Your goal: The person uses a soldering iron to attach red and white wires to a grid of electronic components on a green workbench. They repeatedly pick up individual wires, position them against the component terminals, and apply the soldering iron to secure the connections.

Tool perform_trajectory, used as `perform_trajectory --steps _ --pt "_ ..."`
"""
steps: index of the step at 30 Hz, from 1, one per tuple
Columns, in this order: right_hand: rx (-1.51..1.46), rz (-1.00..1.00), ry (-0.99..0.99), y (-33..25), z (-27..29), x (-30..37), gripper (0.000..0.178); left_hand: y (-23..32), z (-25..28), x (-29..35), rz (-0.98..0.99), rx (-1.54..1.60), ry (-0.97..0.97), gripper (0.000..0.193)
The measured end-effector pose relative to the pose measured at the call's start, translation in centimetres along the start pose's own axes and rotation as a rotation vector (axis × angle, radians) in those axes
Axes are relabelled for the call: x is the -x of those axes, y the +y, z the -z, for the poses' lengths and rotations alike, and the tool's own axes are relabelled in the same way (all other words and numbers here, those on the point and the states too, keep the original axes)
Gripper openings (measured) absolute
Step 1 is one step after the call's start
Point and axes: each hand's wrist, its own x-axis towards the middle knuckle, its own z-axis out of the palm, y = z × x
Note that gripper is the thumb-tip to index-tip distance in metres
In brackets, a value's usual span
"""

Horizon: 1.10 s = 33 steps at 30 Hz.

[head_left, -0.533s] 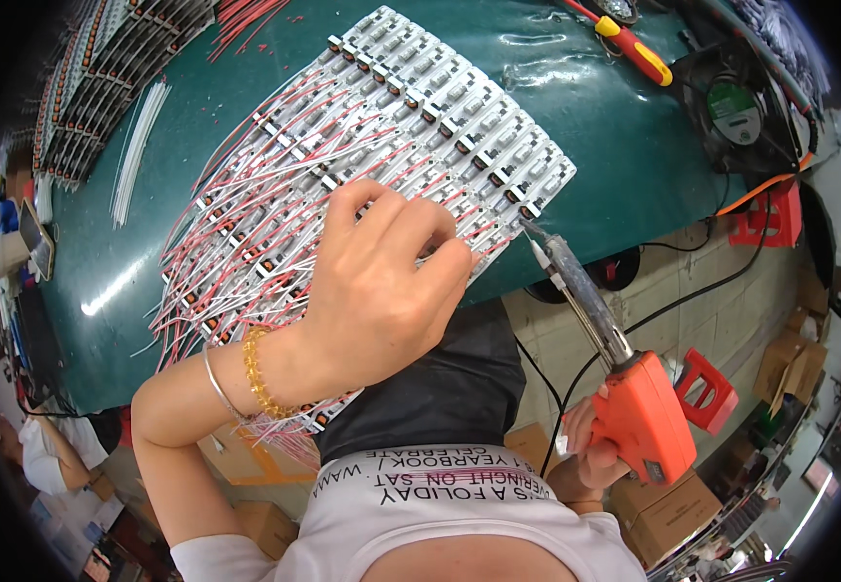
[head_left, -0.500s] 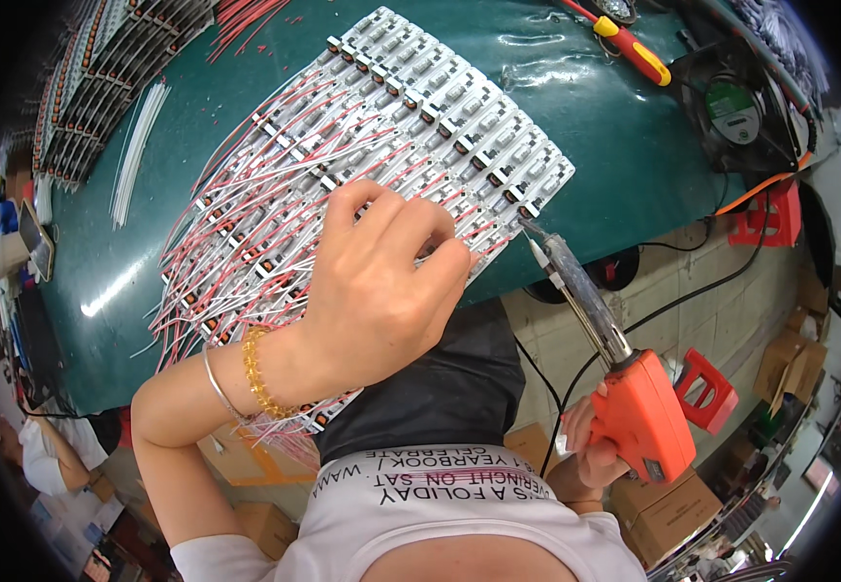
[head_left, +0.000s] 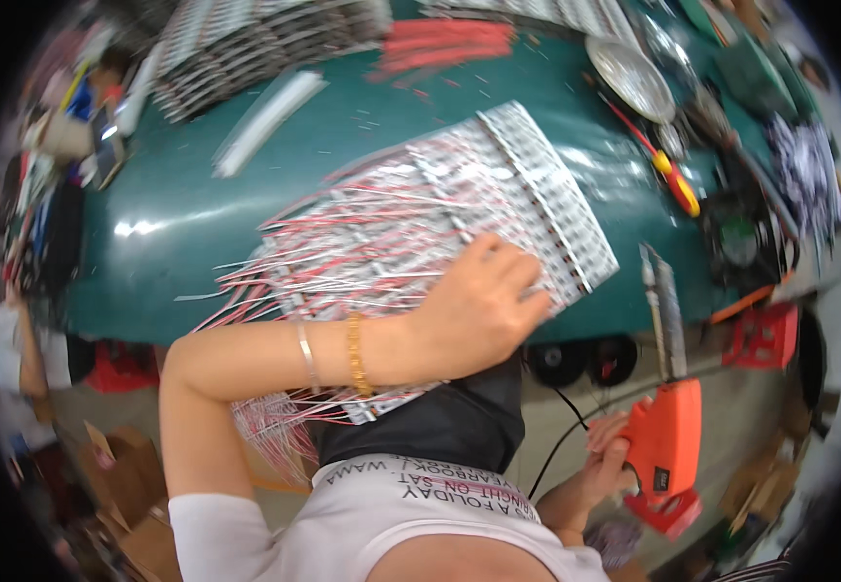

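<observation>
1. Plainly, we see the pale panel of small boards on the worktop, its near end jutting over the edge; our left forearm hides part of it, and blur smears the red and white wires across it.
2. Our left hand lies over the panel's nearer right part, fingers curled; the tips are hidden, so we cannot tell whether they pinch anything.
3. Our right hand is closed round the grip of an orange soldering gun, well apart from the panel.
4. Farther out, the green worktop carries a red-and-yellow screwdriver, a metal dish and stacked panels cut off at the top.
5. Past its near edge, we see a red stool and cardboard boxes.
</observation>
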Motion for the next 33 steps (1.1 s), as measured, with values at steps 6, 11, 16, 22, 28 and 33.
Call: perform_trajectory --steps 6,11,16,22,28,33 --pt "0.367 0.328 0.032 -5.2 -5.6 -5.2 0.037 -5.6 5.5 1.3 0.473 -0.339 0.029 0.051" --pt "0.385 0.356 -0.036 -5.5 -8.2 -6.5 0.036 -7.4 8.3 3.8 0.679 -0.194 -0.232 0.058" --pt "0.261 0.315 -0.04 -4.5 -9.3 -6.0 0.03 -8.8 8.9 3.8 0.757 -0.048 -0.33 0.065" --pt "0.203 0.158 0.16 -4.8 -9.6 -5.6 0.041 -9.7 8.8 2.7 0.792 0.047 -0.44 0.062" --pt "0.192 0.212 0.103 -3.7 -8.5 -6.0 0.04 -8.3 9.1 4.8 0.797 0.182 -0.079 0.056" --pt "0.099 0.137 0.094 -4.3 -9.4 -6.9 0.039 -4.5 12.0 7.5 0.96 0.355 0.151 0.045"
